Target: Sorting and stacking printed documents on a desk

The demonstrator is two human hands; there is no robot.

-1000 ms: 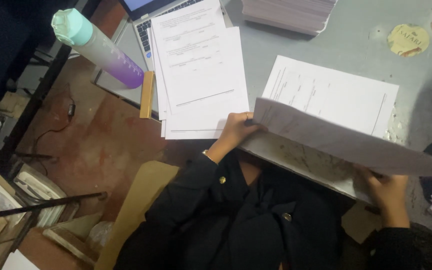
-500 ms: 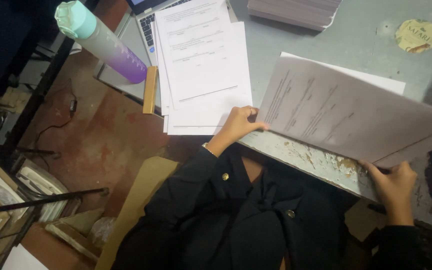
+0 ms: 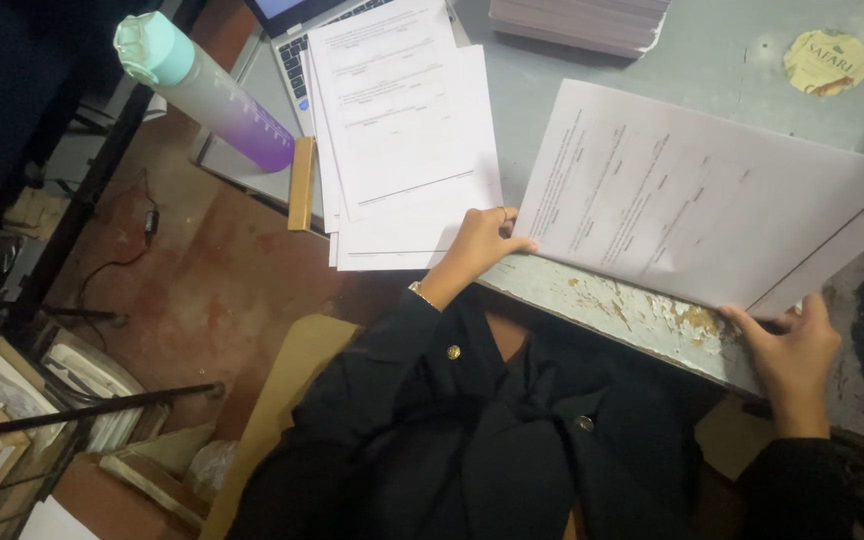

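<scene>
Grey table [image 3: 592,120], paint chipped along its near edge, fills the frame from 12 to 4 o'clock. Person's dark buttoned jacket [image 3: 472,440] at 6 o'clock. Bare reddish floor [image 3: 202,270] at 9 o'clock.

Large printed sheet [image 3: 692,200] lies nearly flat on the table at 2–3 o'clock, held at two corners. Left hand [image 3: 477,245], near centre, pinches the sheet's left edge, thumb on top, ring on one finger. Right hand [image 3: 790,350], at 4 o'clock, grips the sheet's near right corner at the table edge; fingers curled, thumb under the paper.

Loose stack of printed pages [image 3: 407,130] at 12 o'clock, just beside the left hand, partly covering a laptop [image 3: 287,40]. Thick ream of paper [image 3: 577,20] at 1 o'clock, top edge. Water bottle [image 3: 207,95], mint cap, purple base, at 11 o'clock. Narrow wooden block [image 3: 301,183] beside the pages. Round yellow sticker [image 3: 825,62] at 2 o'clock.
</scene>
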